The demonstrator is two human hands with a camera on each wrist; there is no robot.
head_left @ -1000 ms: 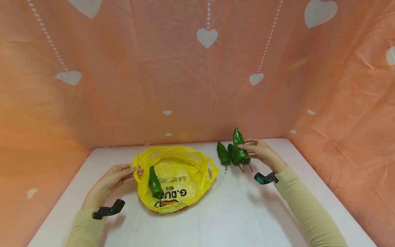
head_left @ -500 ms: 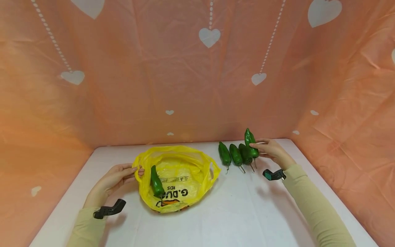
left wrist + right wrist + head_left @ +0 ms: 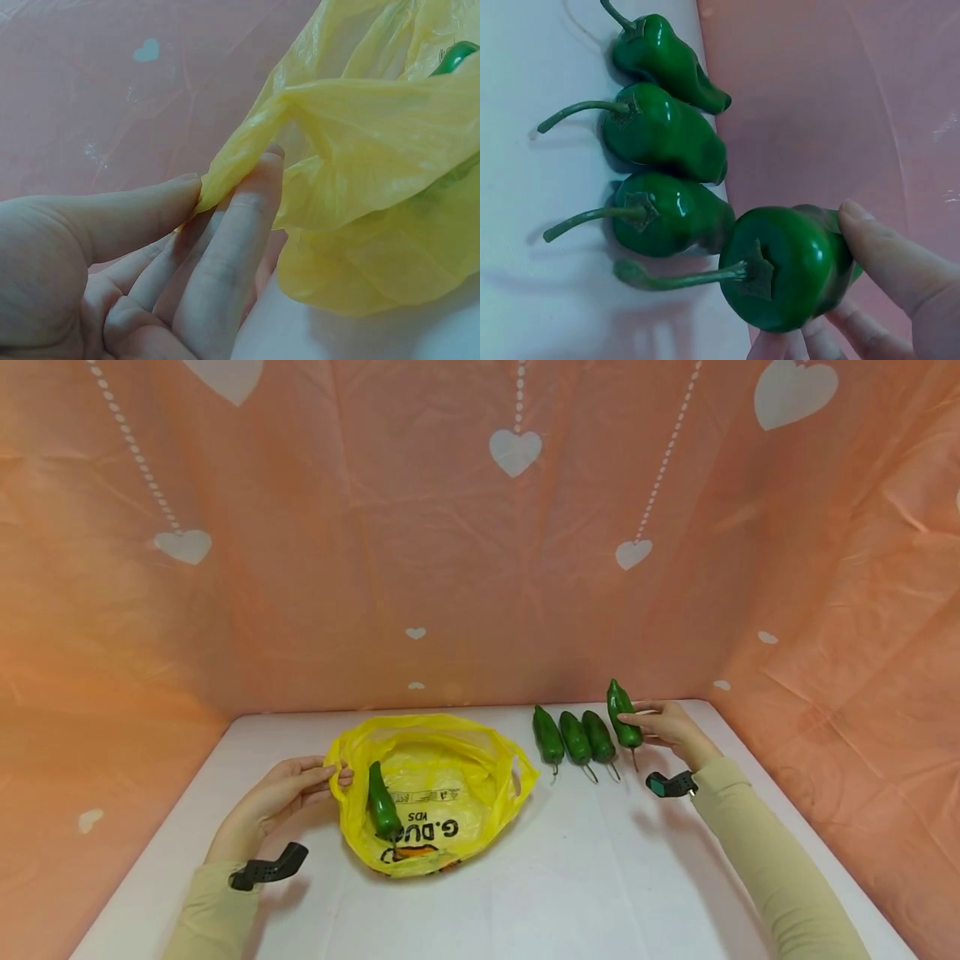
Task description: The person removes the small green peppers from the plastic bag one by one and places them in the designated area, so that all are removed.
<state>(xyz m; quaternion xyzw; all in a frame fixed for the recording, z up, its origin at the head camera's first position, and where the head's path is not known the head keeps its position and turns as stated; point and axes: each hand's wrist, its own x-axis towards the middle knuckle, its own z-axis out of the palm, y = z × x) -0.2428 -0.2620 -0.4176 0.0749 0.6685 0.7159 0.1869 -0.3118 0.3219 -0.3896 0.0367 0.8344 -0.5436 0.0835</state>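
My left hand pinches the left edge of a yellow plastic bag between thumb and fingers, its mouth spread wide. Inside the bag, toward its left side, lies one green pepper. At the right my right hand grips another green pepper around its body, stem end toward me and tip pointing away. Left of that hand, three green peppers lie side by side: a left one, a middle one and a right one. The held pepper stands beside the right one, nearer the right wrist camera.
A white table carries everything, its far edge meeting a pink-orange cloth wall printed with white hearts. Similar cloth closes off both sides. Each wrist wears a black strap mount, such as the right mount.
My right hand has moved rightward with its pepper and slightly down, uncovering the row of three peppers. The left hand keeps its hold on the bag.
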